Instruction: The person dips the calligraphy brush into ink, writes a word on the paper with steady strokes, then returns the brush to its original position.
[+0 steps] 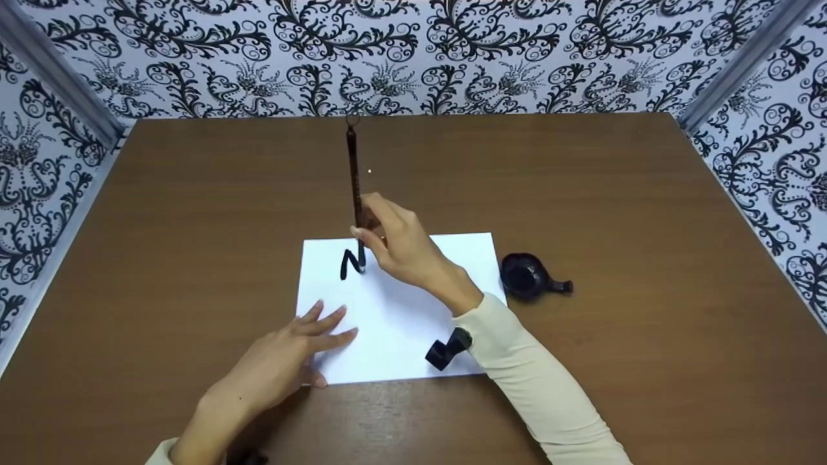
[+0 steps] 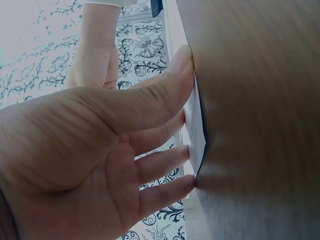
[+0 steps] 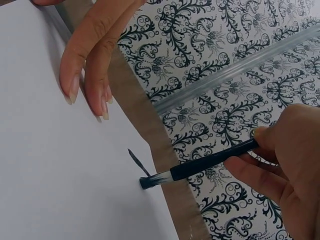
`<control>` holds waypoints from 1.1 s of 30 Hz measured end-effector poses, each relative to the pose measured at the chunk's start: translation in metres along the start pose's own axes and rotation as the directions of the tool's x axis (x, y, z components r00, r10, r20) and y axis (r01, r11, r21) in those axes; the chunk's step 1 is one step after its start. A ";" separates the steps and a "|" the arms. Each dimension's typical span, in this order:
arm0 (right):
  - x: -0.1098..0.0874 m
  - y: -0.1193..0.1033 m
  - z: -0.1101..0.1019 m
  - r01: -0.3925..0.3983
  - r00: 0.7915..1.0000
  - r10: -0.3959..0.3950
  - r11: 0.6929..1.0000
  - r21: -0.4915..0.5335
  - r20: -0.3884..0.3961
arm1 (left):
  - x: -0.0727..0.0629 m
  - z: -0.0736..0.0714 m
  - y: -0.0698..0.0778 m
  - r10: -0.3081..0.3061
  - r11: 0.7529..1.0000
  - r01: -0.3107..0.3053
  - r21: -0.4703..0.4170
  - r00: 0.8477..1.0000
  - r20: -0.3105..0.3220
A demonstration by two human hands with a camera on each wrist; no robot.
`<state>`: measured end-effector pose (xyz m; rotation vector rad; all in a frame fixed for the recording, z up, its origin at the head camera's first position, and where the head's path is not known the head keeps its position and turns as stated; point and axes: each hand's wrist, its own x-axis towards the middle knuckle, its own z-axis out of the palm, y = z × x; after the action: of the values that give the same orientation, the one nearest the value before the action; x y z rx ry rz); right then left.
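White sheet of paper (image 1: 394, 349) on brown wooden table (image 1: 659, 258); black brushwork (image 1: 349, 259) only near its upper left, one short upright joined to a slanting line; brush (image 1: 354, 171) held near vertical by right hand (image 1: 407, 248), thumb and fingers pinched round the handle; right wrist view puts the bristles (image 3: 160, 178) against the paper at the end of a dark stroke, so the mark looks unfinished, in my judgement; whether a further line hides behind the brush, cannot tell; left hand (image 1: 278, 358) lies at the sheet's lower left, fingers apart and fairly straight, tips on the paper, gripping nothing; dark small-handled dish (image 1: 509, 266) just beside the right edge, contents unclear; remaining visible paper unmarked, so little seems done; how much more is meant, cannot say.
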<state>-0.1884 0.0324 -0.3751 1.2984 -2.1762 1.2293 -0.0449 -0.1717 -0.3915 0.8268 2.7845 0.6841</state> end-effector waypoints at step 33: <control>-0.001 0.009 -0.006 -0.059 0.998 0.058 0.998 -0.021 -0.036 | -0.001 0.000 0.002 0.002 1.000 -0.002 0.011 1.000 -0.006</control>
<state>-0.1958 0.0396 -0.3771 1.2030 -2.2112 1.2364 -0.0436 -0.1709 -0.3907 0.8317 2.7955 0.6727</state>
